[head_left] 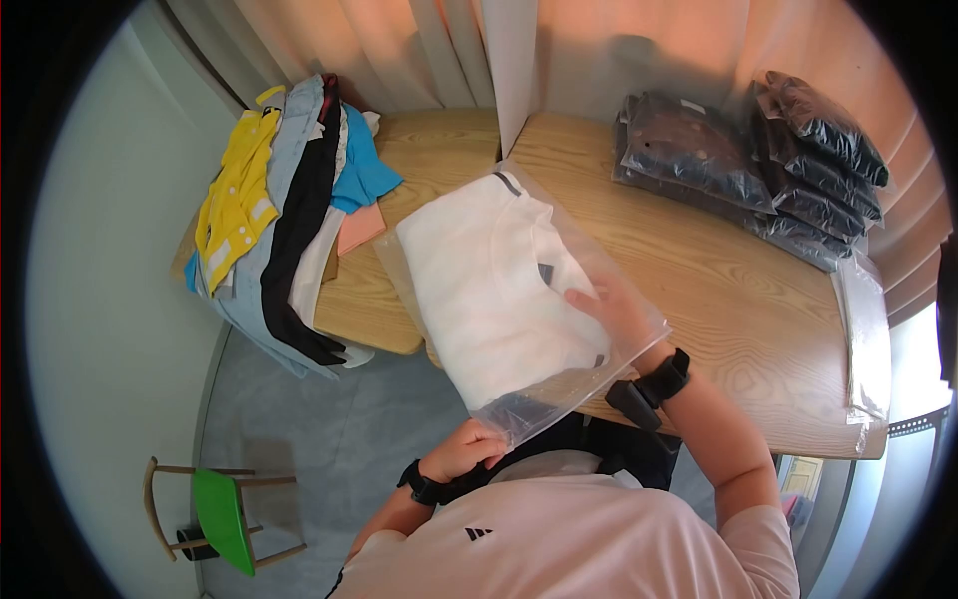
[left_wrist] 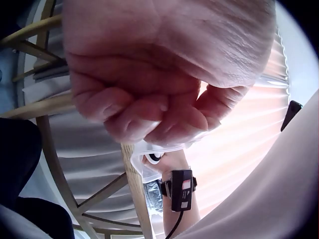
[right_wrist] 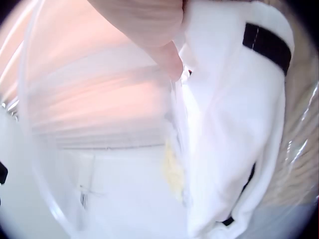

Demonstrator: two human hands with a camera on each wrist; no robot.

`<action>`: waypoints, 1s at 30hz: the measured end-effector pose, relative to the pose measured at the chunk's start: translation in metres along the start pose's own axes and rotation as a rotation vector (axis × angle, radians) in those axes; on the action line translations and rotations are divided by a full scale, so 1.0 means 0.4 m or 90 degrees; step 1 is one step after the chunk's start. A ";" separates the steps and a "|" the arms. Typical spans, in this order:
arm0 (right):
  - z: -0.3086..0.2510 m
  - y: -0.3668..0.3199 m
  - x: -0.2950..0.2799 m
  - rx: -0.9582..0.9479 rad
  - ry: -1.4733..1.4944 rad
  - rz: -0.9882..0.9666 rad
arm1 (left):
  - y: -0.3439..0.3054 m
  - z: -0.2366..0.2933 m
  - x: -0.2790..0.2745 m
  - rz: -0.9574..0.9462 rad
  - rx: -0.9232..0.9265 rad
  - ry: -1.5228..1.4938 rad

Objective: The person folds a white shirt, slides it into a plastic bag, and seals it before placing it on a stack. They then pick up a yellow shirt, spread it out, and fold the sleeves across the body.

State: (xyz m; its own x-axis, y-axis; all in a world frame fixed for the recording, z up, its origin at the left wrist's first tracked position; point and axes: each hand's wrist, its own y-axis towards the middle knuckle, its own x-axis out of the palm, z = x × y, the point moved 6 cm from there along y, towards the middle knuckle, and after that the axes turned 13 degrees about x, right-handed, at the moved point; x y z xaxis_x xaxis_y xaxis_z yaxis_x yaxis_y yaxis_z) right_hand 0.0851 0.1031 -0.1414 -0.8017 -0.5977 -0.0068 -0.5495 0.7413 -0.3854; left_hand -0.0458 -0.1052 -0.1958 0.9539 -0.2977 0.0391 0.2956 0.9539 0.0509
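White cloth, thick and softly folded: the folded garment (head_left: 489,285) lies mid-scene inside a clear plastic bag (head_left: 534,407), on the near part of the wooden tabletop (head_left: 699,235). Film shows beyond it to left and right; the bag's near corner hangs past the table edge toward the person (head_left: 589,529), probably so that both hands reach it easily.

Left hand (head_left: 462,451): fingers curled, clamped on that near corner of film. Likely reason: thin plastic slides and creases, so one side needs an anchor.

Right hand (head_left: 617,307): at the garment's right side, film around the wrist, apparently inside the bag. Thumb lies against the cloth near the neckline. Other fingers largely hidden; cannot tell whether they pinch or merely press. Contact there seems meant to steady the fold, and perhaps to hold film off the cloth.

Far right: dark packets (head_left: 689,150) in clear wrapping, stacked, presumably out of the working space. Right edge: flat clear film (head_left: 866,344), within the right arm's reach. Left: loose clothes (head_left: 289,210) heaped, some draped over the near edge, well apart from the bag. Near left, on the floor: green-seated chair (head_left: 225,519), unoccupied.
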 end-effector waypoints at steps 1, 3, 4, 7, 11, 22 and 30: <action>0.002 -0.002 0.017 0.079 0.095 -0.069 | -0.001 0.001 -0.001 -0.001 0.001 0.010; -0.006 0.021 0.030 -0.035 0.037 -0.047 | -0.001 0.004 -0.002 -0.006 0.001 0.022; -0.026 0.021 0.034 -0.149 -0.026 -0.025 | -0.001 0.002 -0.002 -0.002 -0.005 0.015; 0.003 -0.012 0.052 -0.041 0.013 -0.096 | -0.010 -0.007 -0.006 0.021 -0.035 0.004; 0.096 -0.054 0.092 -0.126 -0.116 -0.027 | -0.032 -0.031 -0.034 0.200 -0.070 -0.091; 0.030 -0.078 0.133 0.135 0.294 -0.295 | -0.033 -0.029 -0.037 0.088 -0.083 -0.049; 0.114 -0.109 0.100 -0.130 0.094 -0.162 | 0.103 -0.022 0.049 0.013 -0.006 -0.082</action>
State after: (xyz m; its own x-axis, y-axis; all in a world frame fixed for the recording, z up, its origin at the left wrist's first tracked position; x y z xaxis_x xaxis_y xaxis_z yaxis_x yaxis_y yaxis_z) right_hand 0.0879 0.0328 -0.1670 -0.6499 -0.7320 0.2045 -0.7599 0.6288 -0.1647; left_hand -0.0143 -0.0714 -0.2017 0.9454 -0.2793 0.1678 0.2767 0.9602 0.0396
